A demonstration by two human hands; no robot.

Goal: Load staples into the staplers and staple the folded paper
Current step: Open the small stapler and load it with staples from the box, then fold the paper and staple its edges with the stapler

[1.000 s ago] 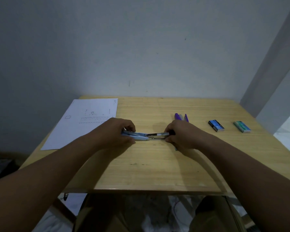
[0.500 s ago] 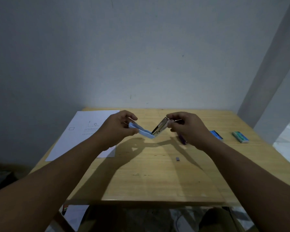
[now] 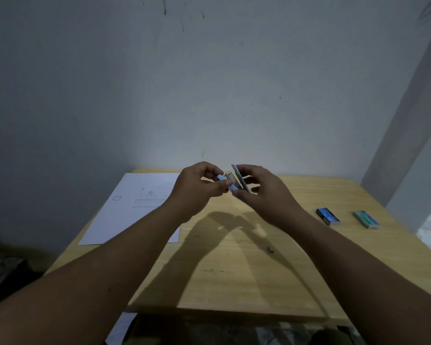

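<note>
A small light-blue stapler (image 3: 232, 181) with a metal staple channel is held above the table between both hands, its two halves nearly folded together. My left hand (image 3: 197, 189) pinches its left half. My right hand (image 3: 261, 192) grips the right half from the side. A white printed paper (image 3: 132, 207) lies flat at the table's left. Two staple boxes lie at the right: a blue one (image 3: 328, 216) and a green one (image 3: 366, 219). The purple stapler seen earlier is hidden behind my right hand.
The wooden table (image 3: 234, 275) stands against a grey wall. A tiny dark piece (image 3: 270, 249) lies on the wood below my right hand. The front table edge runs near the bottom, with floor clutter beneath.
Both hands lifted the blue stapler off the table. It went from lying flat and stretched out, to a V shape, to nearly folded shut. A tiny dark piece now lies on the wood.
</note>
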